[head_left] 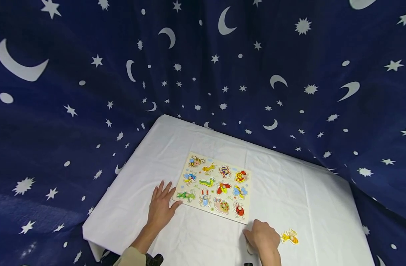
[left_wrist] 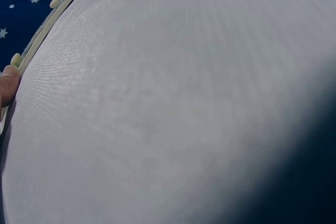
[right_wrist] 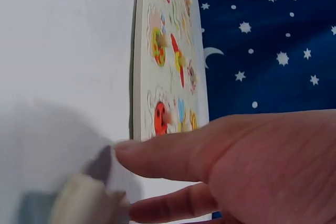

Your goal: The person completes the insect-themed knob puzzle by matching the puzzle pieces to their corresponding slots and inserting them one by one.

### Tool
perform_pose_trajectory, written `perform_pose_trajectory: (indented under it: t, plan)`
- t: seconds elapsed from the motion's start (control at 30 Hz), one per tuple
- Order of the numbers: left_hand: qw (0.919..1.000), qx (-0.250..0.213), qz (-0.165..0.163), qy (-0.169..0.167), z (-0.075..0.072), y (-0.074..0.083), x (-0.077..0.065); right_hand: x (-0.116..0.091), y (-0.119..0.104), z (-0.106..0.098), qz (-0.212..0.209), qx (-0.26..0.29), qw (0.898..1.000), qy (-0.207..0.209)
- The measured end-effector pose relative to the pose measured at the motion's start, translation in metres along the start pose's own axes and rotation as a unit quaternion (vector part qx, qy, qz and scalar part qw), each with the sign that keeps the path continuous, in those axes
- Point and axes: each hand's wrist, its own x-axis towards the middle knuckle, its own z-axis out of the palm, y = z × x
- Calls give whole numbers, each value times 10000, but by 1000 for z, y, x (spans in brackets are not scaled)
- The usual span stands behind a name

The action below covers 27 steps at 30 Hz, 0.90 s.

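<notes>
A wooden peg puzzle board (head_left: 213,218) with several knobbed insect pieces lies on the white cloth. My left hand (head_left: 161,207) rests palm down at its near left corner, fingers spread and thumb against the edge; the thumb (left_wrist: 8,86) also shows in the left wrist view. My right hand (head_left: 264,236) is low over the cloth by the near right corner. Its thumb (right_wrist: 163,153) is straight and apart from the fingers. A blurred pale piece (right_wrist: 79,200) is close to those fingertips, partly under the hand in the head view. A yellow bee piece (head_left: 290,236) lies right of this hand.
A white cloth (head_left: 309,207) covers the table. Dark blue curtains (head_left: 203,44) with white moons and stars hang behind and around it. The ladybird piece (right_wrist: 160,119) sits in the board's corner nearest my right hand.
</notes>
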Motion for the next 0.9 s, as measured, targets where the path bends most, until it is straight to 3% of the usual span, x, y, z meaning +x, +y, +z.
perform_pose_trajectory:
  t: [0.27, 0.47, 0.67, 0.9]
  plan:
    - [10000, -20, -3, 12, -1, 0, 1, -3, 6, 1, 19, -66, 9994, -351]
    - [10000, -46, -47, 2, -1, 1, -1, -2, 7, 1, -39, 141, 9998, 102]
    - [10000, -12, -23, 22, -2, 1, 0, -2, 9, 1, -310, 717, 9942, 744]
    - [10000, -12, 20, 57, -1, 1, 0, -2, 10, 4, -551, 1165, 9871, 945]
